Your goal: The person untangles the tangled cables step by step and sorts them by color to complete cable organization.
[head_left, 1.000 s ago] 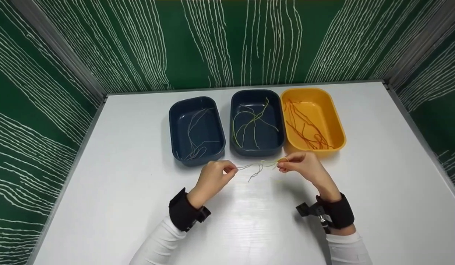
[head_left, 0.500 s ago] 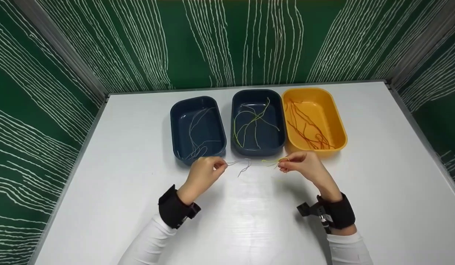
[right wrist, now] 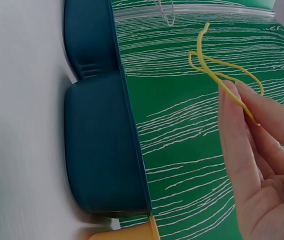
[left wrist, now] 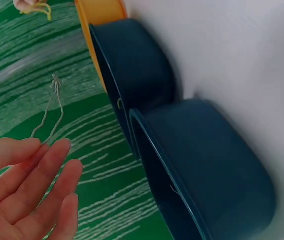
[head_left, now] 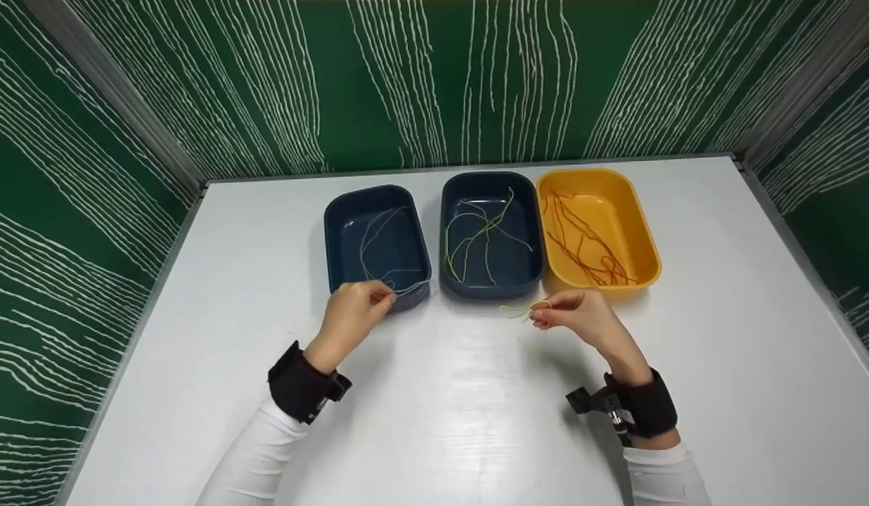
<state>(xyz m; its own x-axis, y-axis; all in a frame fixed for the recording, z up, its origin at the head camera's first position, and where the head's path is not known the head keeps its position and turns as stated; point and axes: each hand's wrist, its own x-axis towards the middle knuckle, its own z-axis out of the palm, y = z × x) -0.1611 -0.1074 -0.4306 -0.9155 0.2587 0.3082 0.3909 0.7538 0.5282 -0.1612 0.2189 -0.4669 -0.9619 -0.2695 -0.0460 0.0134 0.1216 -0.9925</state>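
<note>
My left hand (head_left: 353,313) is at the near edge of the left dark blue bin (head_left: 343,242). Between thumb and index finger it pinches a thin grey string (left wrist: 57,107), which trails to the right over that bin's near rim. My right hand (head_left: 582,316) pinches a looped yellow string (right wrist: 212,75) in front of the gap between the middle bin and the yellow bin. Grey strings (head_left: 364,246) lie in the left bin. Yellow-green strings (head_left: 486,226) cross one another in the middle dark blue bin (head_left: 494,289). Orange-red strings (head_left: 582,232) lie in the yellow bin (head_left: 635,225).
The three bins stand in a row towards the back of a white table (head_left: 462,414). Green panels with white wavy lines (head_left: 448,77) rise behind and at both sides, joined by grey metal posts (head_left: 793,91).
My left hand has moved left and slightly away from me, drawing the grey string away from the yellow one and over the left bin's rim. The right hand stays where it was.
</note>
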